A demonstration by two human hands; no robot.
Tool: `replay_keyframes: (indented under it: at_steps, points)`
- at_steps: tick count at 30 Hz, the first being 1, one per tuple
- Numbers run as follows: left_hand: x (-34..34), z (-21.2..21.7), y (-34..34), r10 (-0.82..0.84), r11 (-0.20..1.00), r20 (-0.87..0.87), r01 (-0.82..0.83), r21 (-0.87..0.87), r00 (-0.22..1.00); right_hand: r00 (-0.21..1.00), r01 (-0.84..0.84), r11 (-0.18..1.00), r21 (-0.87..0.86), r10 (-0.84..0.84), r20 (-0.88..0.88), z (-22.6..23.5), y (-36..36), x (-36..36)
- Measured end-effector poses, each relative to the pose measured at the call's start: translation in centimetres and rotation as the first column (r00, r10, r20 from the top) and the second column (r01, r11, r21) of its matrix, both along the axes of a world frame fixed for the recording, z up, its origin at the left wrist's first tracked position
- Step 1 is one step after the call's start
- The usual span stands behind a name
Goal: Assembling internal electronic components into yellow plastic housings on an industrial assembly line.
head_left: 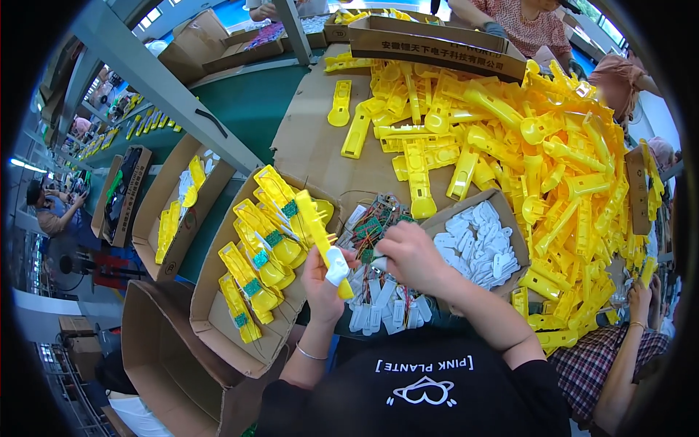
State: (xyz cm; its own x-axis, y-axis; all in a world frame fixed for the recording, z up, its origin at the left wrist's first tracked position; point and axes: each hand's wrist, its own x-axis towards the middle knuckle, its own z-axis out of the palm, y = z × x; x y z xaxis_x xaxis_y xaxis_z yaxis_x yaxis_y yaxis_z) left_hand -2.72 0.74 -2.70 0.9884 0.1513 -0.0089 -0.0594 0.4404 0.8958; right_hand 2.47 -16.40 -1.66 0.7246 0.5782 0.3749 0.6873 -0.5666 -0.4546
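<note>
Your left hand (322, 280) grips a long yellow plastic shell (318, 231) with a white insert (337, 266) seated in it, held upright above the cardboard tray (218, 320) of finished yellow pieces. Your right hand (409, 255) reaches into the pile of small green circuit boards (371, 227), fingers curled; whether they pinch one, you cannot tell.

On the tabletop (247, 109), a carton of assembled shells (255, 255) sits left of the circuit boards (375, 226), a tray of what seem to be small clips (477, 244) lies right of them, and a heap of loose shells (539, 153) spreads behind.
</note>
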Motion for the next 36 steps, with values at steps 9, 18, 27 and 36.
replay_keyframes:
  at_steps: [9, 18, 27, 36]
  points:
    - [-1.4, 0.5, 0.7, 0.096, 0.994, 0.051, -0.099, 0.053, 0.994, 0.985, 0.153, 0.984, -0.092, -0.160, -0.070, -2.0, 2.3, -2.0]
    - [-1.3, 2.7, -0.2, -0.131, 0.976, -0.052, 0.120, -0.180, 0.990, 0.476, 0.242, 0.768, 0.593, 0.439, -0.762, 3.7, -2.8, -1.7]
    - [-1.8, 4.2, -2.4, -0.025, 0.997, 0.089, 0.018, 0.071, 0.996, 0.569, 0.333, 0.789, 0.517, 0.269, -0.777, 3.7, -3.6, -1.4]
    - [-1.9, 3.3, -3.5, -0.149, 0.988, 0.035, 0.147, 0.054, 0.988, 0.680, 0.325, 0.778, 0.537, 0.203, -0.705, 3.6, -2.8, -1.6]
